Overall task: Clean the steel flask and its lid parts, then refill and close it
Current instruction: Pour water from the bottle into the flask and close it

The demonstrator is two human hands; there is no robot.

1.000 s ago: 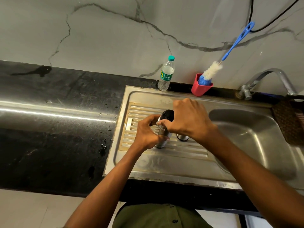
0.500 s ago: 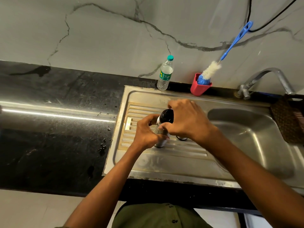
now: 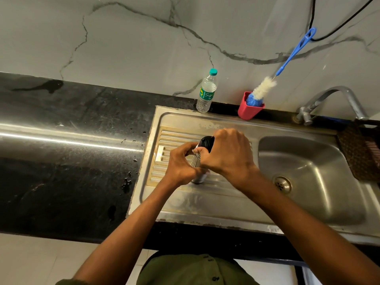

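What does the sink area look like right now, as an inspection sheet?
Surface: steel drainboard, wet black counter.
Job's things: steel flask upright on drainboard, black lid on top.
Clutter: water bottle, bottle brush in red cup.
Hands: left hand grips flask body; right hand grips lid.
Cables: black cable on wall.
Surroundings: tap, sink basin, marbled wall.

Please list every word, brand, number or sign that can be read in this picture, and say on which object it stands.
"Sig": white script on the green label of the plastic water bottle; the rest of the word is cut off by the bottle's curve, so I cannot read it fully.
Yellow mark on the same label: a logo or figure, too blurred to read.
Steel flask, its black lid, red cup, bottle brush: no text visible.
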